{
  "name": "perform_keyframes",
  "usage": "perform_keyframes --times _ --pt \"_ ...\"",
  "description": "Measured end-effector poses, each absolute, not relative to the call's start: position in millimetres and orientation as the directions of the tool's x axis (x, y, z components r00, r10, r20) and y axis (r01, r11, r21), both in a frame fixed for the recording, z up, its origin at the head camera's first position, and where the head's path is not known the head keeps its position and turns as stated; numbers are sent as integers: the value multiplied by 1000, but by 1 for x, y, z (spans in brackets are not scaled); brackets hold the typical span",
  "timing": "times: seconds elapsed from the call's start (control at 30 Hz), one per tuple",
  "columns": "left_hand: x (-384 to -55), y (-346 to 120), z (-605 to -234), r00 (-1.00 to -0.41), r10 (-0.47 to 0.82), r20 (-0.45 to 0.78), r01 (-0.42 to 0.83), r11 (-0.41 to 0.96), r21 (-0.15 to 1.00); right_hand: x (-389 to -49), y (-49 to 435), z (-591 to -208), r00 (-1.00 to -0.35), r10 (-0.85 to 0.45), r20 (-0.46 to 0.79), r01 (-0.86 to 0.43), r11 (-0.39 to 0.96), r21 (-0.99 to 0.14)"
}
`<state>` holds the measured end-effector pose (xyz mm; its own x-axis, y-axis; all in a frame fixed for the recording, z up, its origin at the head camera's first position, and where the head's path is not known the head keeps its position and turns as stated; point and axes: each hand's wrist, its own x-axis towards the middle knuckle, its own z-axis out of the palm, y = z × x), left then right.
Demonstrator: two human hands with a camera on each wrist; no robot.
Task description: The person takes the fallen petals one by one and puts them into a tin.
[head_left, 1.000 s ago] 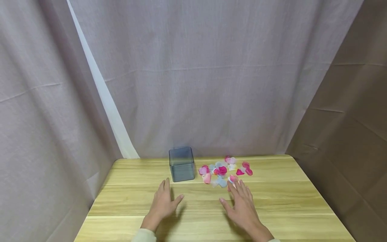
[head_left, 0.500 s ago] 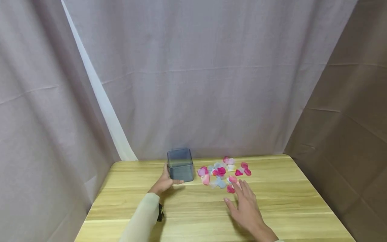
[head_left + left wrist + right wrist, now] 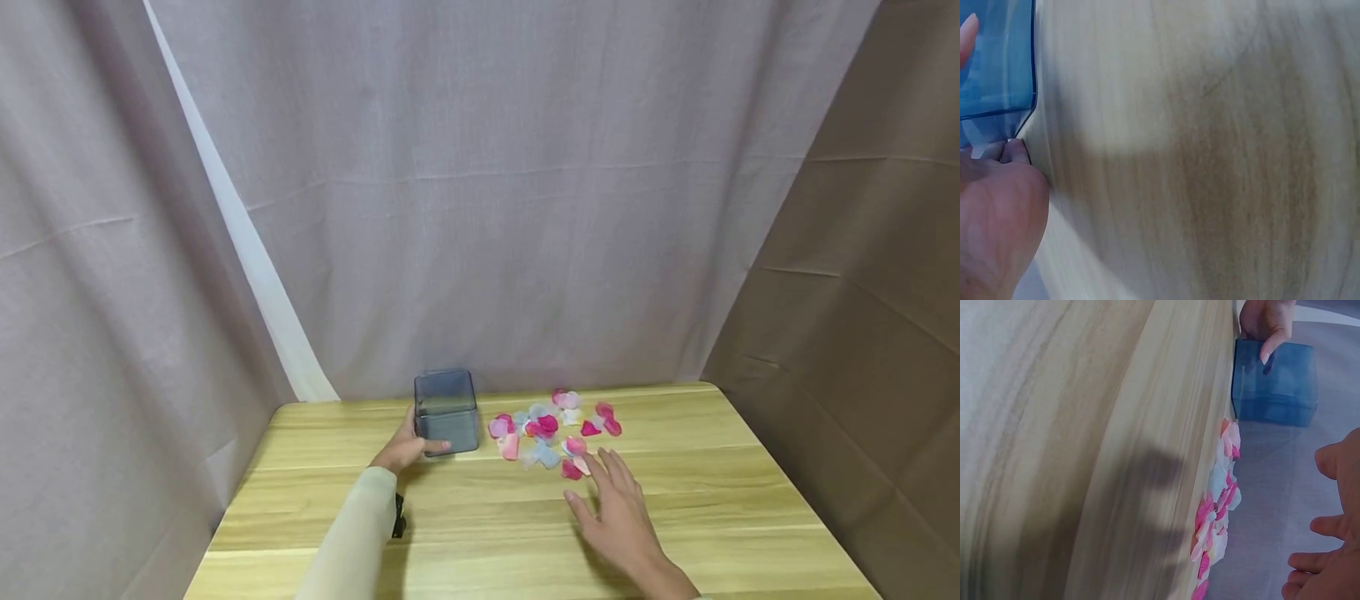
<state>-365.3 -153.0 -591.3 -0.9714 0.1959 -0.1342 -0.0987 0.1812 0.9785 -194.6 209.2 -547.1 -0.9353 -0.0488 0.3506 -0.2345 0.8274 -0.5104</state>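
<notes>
A clear bluish square plastic box (image 3: 459, 429), open at the top, stands toward the back of the table. My left hand (image 3: 401, 448) grips its left side, thumb across the near wall and fingers around the far-left side; the left wrist view shows the fingers partly hidden behind the box (image 3: 997, 65). To the right of the box lies a loose scatter of pink, magenta, white and pale blue petals (image 3: 546, 427). My right hand (image 3: 621, 518) hovers just in front of them, fingers spread and holding nothing.
The light wooden table (image 3: 480, 533) has rounded far corners. Grey curtains (image 3: 480, 208) hang behind it and at the left, with a brownish curtain (image 3: 862, 350) on the right. A dark band (image 3: 398, 517) shows at the left wrist.
My left hand has reached forward and taken hold of the box, its thumb now across the near wall. My right hand has drawn slightly back and right from the petals.
</notes>
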Motion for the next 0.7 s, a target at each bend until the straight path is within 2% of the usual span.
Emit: perform_keyframes --times 0.27,0.57,0.7 --pt "-350 -153 -594 -975 145 -168 -128 254 959 -201 212 -545 -942 -71 327 -237 833 -500" --pt "-325 -158 -598 -975 161 -153 -106 266 958 -207 224 -558 -966 17 257 -138 809 -572" --pt "-313 -160 -602 -979 159 -129 -82 271 959 -209 227 -564 -966 17 259 -141 804 -578"
